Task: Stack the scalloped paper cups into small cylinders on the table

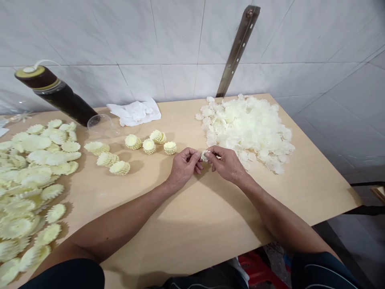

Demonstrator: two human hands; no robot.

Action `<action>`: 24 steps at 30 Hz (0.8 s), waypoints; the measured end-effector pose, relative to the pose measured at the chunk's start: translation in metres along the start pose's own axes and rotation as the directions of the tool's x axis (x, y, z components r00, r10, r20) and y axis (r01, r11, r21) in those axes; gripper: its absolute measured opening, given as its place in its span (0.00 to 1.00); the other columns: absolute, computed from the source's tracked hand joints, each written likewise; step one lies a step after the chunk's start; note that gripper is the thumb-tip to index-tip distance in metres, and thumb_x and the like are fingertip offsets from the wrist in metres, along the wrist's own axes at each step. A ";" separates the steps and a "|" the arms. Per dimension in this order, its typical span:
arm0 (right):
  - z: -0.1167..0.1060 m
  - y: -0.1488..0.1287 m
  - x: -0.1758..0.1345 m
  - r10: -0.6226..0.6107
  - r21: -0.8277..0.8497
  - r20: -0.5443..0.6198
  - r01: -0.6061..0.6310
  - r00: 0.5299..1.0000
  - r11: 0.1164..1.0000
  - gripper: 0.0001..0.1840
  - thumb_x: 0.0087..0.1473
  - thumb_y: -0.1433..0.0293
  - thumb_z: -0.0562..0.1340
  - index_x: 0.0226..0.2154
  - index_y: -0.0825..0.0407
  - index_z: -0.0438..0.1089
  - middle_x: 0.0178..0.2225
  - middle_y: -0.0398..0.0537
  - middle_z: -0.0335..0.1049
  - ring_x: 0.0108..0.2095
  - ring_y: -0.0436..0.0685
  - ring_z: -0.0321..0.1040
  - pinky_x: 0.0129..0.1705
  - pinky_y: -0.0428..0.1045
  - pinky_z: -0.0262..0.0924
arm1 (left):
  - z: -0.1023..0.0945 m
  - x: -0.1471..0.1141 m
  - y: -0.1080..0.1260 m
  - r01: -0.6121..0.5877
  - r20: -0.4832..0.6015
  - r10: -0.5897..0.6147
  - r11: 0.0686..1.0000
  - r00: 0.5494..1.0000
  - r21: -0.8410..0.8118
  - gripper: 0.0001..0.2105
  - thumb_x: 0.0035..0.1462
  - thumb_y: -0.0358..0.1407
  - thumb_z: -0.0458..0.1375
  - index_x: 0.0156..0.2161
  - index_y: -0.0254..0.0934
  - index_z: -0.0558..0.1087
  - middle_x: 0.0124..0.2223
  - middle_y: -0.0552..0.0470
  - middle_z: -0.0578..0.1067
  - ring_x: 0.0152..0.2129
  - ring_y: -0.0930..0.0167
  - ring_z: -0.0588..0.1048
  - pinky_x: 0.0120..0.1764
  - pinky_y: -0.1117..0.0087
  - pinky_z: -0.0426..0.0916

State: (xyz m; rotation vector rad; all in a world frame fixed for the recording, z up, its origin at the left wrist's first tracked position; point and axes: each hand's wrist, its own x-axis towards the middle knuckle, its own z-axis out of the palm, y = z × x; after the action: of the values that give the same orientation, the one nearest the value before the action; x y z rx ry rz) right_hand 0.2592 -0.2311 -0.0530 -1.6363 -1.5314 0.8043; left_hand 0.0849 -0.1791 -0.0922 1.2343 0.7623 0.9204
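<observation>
My left hand (185, 165) and my right hand (225, 160) meet above the middle of the table. Between their pinched fingertips is a small pale petal disc with a jagged edge (205, 155); the fingers cover much of it, so I cannot tell if it is one layer or several. Just beyond my right hand spreads a heap of thin, translucent white petal discs (246, 124). To the left of my left hand stand several small stacks of yellowish petal discs (170, 148), upright or slightly tilted.
Larger yellowish scalloped discs (33, 176) cover the table's left side. A dark bottle with a yellow-rimmed cap (66, 96), a clear plastic cup (102, 125) and crumpled white tissue (135, 113) are along the back. A metal bracket (237, 52) leans by the tiled wall.
</observation>
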 end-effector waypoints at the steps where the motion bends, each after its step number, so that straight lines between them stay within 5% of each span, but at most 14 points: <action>1: 0.000 0.001 0.000 0.022 0.050 -0.003 -0.022 1.000 0.999 0.18 0.64 0.53 0.64 0.34 0.50 0.75 0.29 0.45 0.74 0.25 0.52 0.69 0.26 0.48 0.67 | 0.000 0.000 0.000 0.001 0.001 -0.001 1.000 1.000 -0.005 0.25 0.59 0.58 0.68 0.36 0.35 0.73 0.23 0.53 0.77 0.16 0.74 0.74 0.22 0.74 0.71; 6: 0.001 0.005 0.003 0.079 0.172 0.019 -0.081 0.997 0.982 0.22 0.54 0.48 0.72 0.34 0.50 0.76 0.33 0.47 0.77 0.28 0.54 0.71 0.26 0.48 0.71 | 0.000 0.000 -0.001 0.011 -0.003 -0.011 0.999 1.000 -0.041 0.26 0.58 0.59 0.67 0.36 0.35 0.73 0.23 0.53 0.77 0.16 0.74 0.74 0.21 0.74 0.70; 24: 0.004 0.008 0.001 -0.065 -0.141 -0.047 0.058 0.997 0.988 0.20 0.70 0.57 0.56 0.31 0.48 0.72 0.29 0.47 0.75 0.26 0.56 0.71 0.31 0.51 0.66 | 0.002 -0.002 0.000 0.006 0.005 -0.005 0.998 1.000 -0.058 0.25 0.57 0.58 0.68 0.35 0.35 0.74 0.31 0.50 0.79 0.20 0.75 0.76 0.20 0.75 0.71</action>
State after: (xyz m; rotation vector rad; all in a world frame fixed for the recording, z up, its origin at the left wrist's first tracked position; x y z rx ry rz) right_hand 0.2607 -0.2298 -0.0619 -1.6880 -1.6245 0.6295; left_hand 0.0863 -0.1817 -0.0915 1.1824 0.7298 0.9287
